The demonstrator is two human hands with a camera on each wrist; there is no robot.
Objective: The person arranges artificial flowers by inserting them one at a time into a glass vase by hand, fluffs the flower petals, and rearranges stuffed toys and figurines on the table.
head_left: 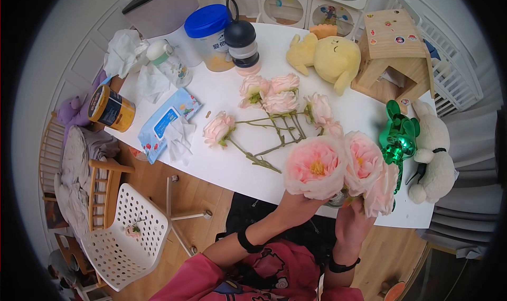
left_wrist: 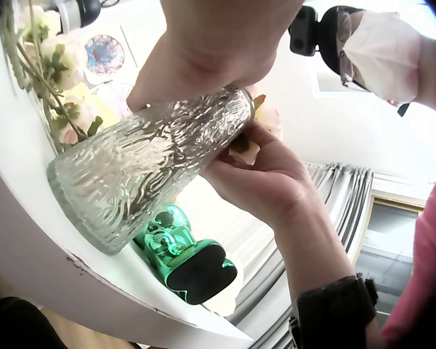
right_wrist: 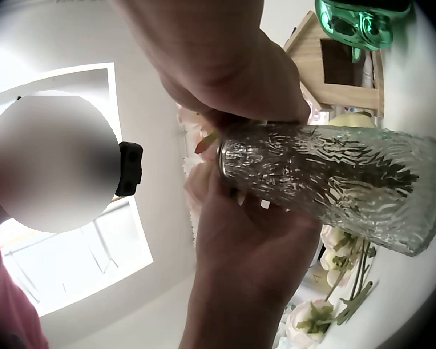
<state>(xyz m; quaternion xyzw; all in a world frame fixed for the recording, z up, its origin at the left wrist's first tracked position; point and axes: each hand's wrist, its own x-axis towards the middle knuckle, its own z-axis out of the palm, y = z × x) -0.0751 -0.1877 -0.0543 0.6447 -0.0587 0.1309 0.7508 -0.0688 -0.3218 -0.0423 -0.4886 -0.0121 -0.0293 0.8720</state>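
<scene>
A textured clear glass vase point(left_wrist: 152, 160) stands near the table's front edge, with dark stems showing through its wall in the right wrist view. Large pink blooms point(head_left: 315, 166) rise above its mouth and cover it from overhead. My left hand point(head_left: 306, 208) grips the vase near its neck, its fingers against the glass point(right_wrist: 327, 182). At the rim my right hand point(left_wrist: 265, 178) curls its fingers round the base of a pink flower point(head_left: 381, 190); its fingertips are partly hidden. Several loose pink roses point(head_left: 217, 128) with green stems lie behind and left of the vase.
A green shiny figurine point(head_left: 398, 134) and a white plush point(head_left: 435, 147) are right of the vase. Farther back are a yellow plush point(head_left: 335, 60) and a wooden house point(head_left: 393, 36). Wipes point(head_left: 169, 121), a yellow tub point(head_left: 112, 108), a bottle point(head_left: 171, 66) and a blue-lidded tub point(head_left: 211, 42) stand left.
</scene>
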